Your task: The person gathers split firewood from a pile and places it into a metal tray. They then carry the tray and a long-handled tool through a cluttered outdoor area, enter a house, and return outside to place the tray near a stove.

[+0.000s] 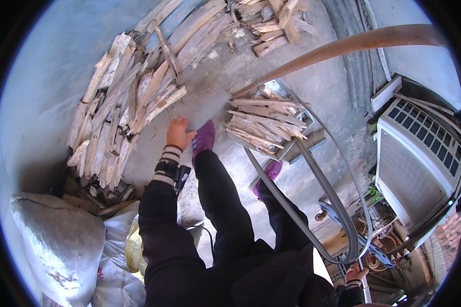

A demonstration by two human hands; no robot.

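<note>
My left hand point(181, 132) is beside my purple shoe, right of the stack of split wood point(115, 103). A blurred grey flat thing point(211, 111) reaches from its fingers towards the metal carrier; whether the hand grips it cannot be told. Chopped wood sticks point(267, 121) lie in a metal carrier point(282, 149) in front of my feet, with long looped metal tubes point(326, 184) running back from it. At the lower right my right hand point(356, 272) is closed around a thin metal tube point(365, 286). A brown curved pole point(338, 50) slants from the carrier to the upper right.
More split wood point(271, 36) lies on the floor at the top. Full sacks point(57, 245) stand at the lower left beside the wall. An air conditioner's outdoor unit point(411, 172) is on the right, with a blue-framed wheeled thing point(380, 253) and clutter below it.
</note>
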